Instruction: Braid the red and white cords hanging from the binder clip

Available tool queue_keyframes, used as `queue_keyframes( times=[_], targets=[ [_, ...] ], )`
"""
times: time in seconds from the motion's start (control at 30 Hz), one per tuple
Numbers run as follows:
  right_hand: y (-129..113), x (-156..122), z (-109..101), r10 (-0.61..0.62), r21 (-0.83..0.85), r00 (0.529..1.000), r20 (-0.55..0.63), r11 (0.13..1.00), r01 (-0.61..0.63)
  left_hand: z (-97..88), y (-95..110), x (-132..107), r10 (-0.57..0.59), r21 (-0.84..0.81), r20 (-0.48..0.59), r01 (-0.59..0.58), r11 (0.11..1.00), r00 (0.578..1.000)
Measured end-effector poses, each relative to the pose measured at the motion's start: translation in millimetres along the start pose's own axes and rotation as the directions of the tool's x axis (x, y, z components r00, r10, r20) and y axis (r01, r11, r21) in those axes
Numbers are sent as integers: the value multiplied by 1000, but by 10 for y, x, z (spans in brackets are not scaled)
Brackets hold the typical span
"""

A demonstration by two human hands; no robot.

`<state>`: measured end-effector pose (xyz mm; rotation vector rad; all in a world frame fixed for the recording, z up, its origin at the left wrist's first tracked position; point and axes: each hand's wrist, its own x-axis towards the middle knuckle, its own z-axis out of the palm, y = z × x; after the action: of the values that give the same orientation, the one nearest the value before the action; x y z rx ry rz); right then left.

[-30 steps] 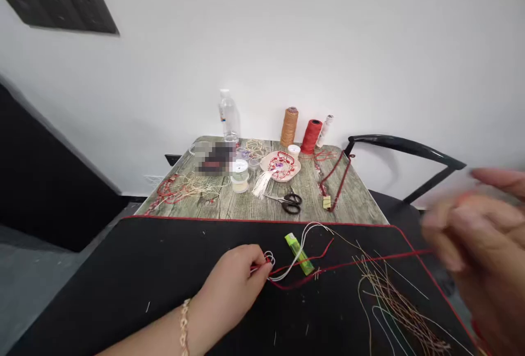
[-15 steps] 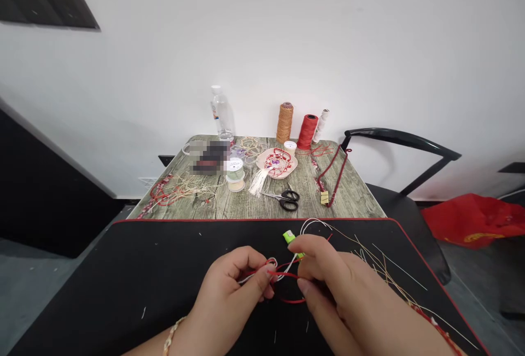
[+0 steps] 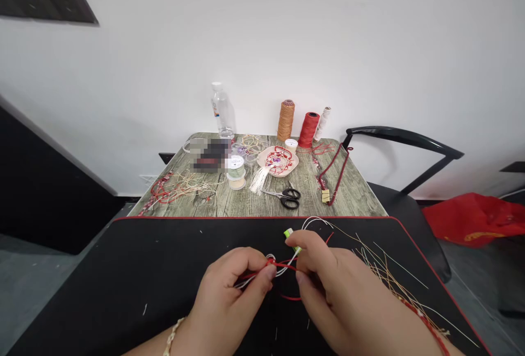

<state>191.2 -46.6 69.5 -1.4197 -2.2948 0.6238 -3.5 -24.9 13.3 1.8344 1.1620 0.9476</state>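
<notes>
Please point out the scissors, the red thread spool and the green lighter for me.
Scissors (image 3: 290, 198): head view, on the black finger loops.
Red thread spool (image 3: 309, 130): head view, on the wound thread.
Green lighter (image 3: 288, 232): head view, on its uncovered end.

A small cord-craft corner of a room, against a plain white wall: a wood-grain desk and red-edged black mat hold loose cords, a tan spool, a red spool and scissors. A black chair and a red bag sit right.
</notes>
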Motion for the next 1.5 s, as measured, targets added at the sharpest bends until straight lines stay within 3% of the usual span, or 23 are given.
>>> queue_keyframes(
  times=[0.23, 0.43, 0.57, 0.8, 0.97, 1.1, 1.2, 1.33, 1.4, 1.43, 1.47, 1.5],
  targets=[
    [-27, 2, 22, 44, 125, 997, 66, 991, -52, -39, 59, -6, 264, 152, 25, -264, 952, 964],
    [-32, 50, 51, 118, 411, 980, 159, 895, -175, -79, 105, -29, 543, 359, 49, -522, 774, 839],
    [-9, 53, 92, 143, 545, 976, 163, 812, -210, -117, 51, -84, 555, 450, 129, -547, 705, 822],
    [42, 54, 166, 182, 706, 949, 258, 635, -314, -140, -108, -146, 644, 424, 200, -658, 622, 738],
    [56, 62, 207, 210, 720, 933, 290, 595, -358, -77, -185, -168, 699, 398, 216, -715, 575, 682],
    [56, 63, 222, 233, 682, 918, 321, 616, -395, -71, -224, -174, 716, 391, 233, -738, 551, 658],
    [40, 63, 232, 234, 604, 941, 244, 722, -336, -83, -222, -166, 681, 350, 273, -729, 588, 679],
    [19, 61, 228, 188, 500, 977, 103, 839, -214, -76, -103, -109, 541, 244, 222, -583, 775, 811],
    [11, 57, 173, 174, 496, 984, 25, 853, -163, -54, 7, -63, 411, 95, 181, -432, 897, 893],
    [5, 54, 124, 168, 499, 985, -35, 857, -129, -36, 62, -43, 295, -21, 195, -297, 955, 935],
    [-4, 52, 59, 160, 508, 982, -99, 857, -88, -16, 111, -28, 162, -165, 217, -127, 978, 963],
    [-17, 51, -18, 149, 530, 976, -155, 847, -45, 7, 150, -20, 34, -328, 250, 52, 943, 968]
  ],
)
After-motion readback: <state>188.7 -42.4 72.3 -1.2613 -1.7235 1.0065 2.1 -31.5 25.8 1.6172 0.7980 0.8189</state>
